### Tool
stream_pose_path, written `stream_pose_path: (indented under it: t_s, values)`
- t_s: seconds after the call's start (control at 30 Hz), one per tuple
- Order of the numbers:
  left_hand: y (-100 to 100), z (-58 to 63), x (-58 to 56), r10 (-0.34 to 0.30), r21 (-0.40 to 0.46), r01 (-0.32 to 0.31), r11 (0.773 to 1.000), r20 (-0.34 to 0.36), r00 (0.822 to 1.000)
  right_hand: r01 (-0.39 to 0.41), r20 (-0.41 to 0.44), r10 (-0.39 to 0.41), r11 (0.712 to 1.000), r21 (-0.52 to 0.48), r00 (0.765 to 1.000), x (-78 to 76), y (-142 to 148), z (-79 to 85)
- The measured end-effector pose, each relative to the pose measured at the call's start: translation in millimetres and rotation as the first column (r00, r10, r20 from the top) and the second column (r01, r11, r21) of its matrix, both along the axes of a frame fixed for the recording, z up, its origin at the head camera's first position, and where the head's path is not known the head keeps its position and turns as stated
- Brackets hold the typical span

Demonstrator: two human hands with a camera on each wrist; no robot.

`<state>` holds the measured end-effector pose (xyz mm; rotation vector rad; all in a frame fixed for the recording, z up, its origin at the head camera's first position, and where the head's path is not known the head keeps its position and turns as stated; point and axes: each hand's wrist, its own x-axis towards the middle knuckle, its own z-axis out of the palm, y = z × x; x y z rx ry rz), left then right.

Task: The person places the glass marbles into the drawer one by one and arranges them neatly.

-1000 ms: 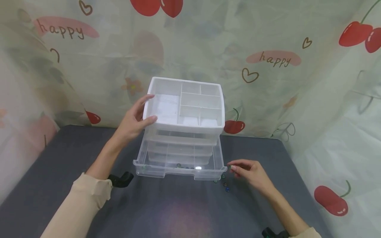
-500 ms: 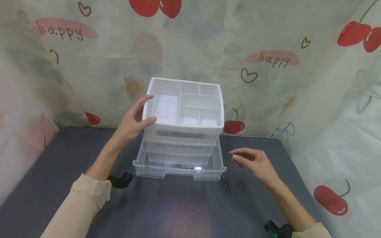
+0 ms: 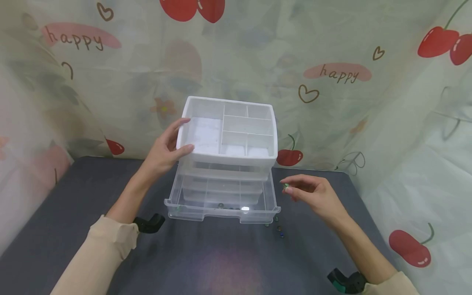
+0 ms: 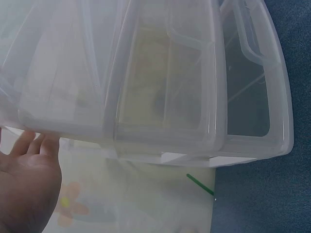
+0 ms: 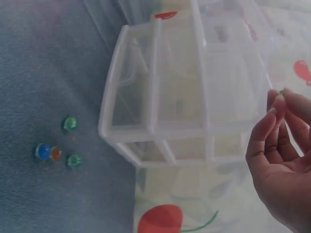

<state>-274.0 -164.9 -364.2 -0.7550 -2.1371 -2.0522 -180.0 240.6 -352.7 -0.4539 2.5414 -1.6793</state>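
Observation:
A white drawer organizer [image 3: 228,159] with a divided top tray stands at the table's back. My left hand [image 3: 162,153] grips the tray's left rim, thumb on the front corner and fingers over the side. The bottom clear drawer [image 3: 221,214] is pulled out, and a few marbles [image 3: 221,205] show inside it. My right hand [image 3: 313,194] pinches a small green marble [image 3: 285,186] between thumb and fingertips, raised just right of the organizer. In the right wrist view, the marble is mostly hidden by the fingertips.
Loose on the dark table [image 3: 221,258], off the drawer's front right corner, lie a blue marble [image 5: 43,151], an orange-brown marble [image 5: 56,154] and two green marbles, one [image 5: 70,123] apart from the other [image 5: 74,160]. A printed curtain [image 3: 236,49] hangs behind.
My right hand has risen with the green marble from beside the drawer's front right corner, then shifted slightly left toward the organizer's side. My left hand stays on the tray rim.

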Motion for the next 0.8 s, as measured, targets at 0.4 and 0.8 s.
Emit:
stream_pose_path:
  t_s: [0.4, 0.8]
  values:
    - [2.7, 0.1, -2.5, -0.006, 0.021, 0.006, 1.0, -0.004, 1.0, -0.066, -0.049, 0.068, 0.997, 0.036, 0.996, -5.3, -14.9, 25.7]
    - [0.9, -0.3, -2.2, 0.003, 0.016, -0.003, 1.0, -0.002, 1.0, -0.147, -0.039, 0.147, 0.989, 0.014, 0.988, -8.9, -37.5, 33.3]
